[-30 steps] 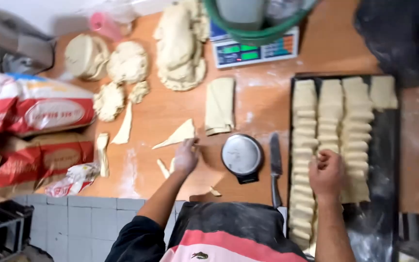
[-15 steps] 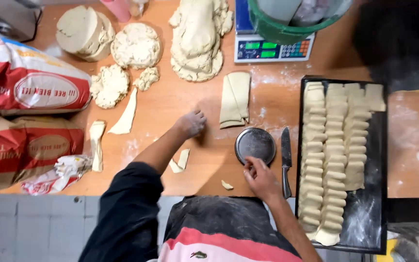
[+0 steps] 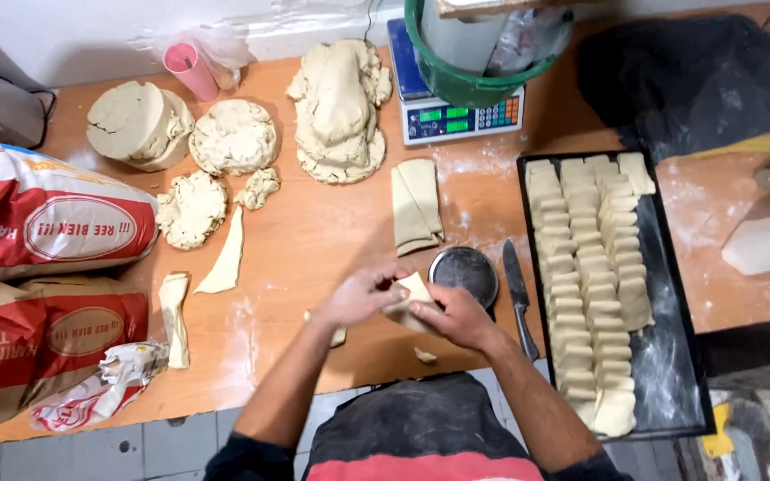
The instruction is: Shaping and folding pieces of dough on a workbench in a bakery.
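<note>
Both hands meet over the front of the wooden worktop: the left hand and the right hand are closed around 1 small piece of dough, pinching and folding it between the fingers. Much looks done: the black tray to the right carries about 4 dense columns of shaped pieces, with only its right strip bare. Plenty seems left: a folded dough sheet, several cut strips and large dough mounds lie unshaped farther back. A knife and round tin sit beside the hands.

Both hands on dough piece
</note>
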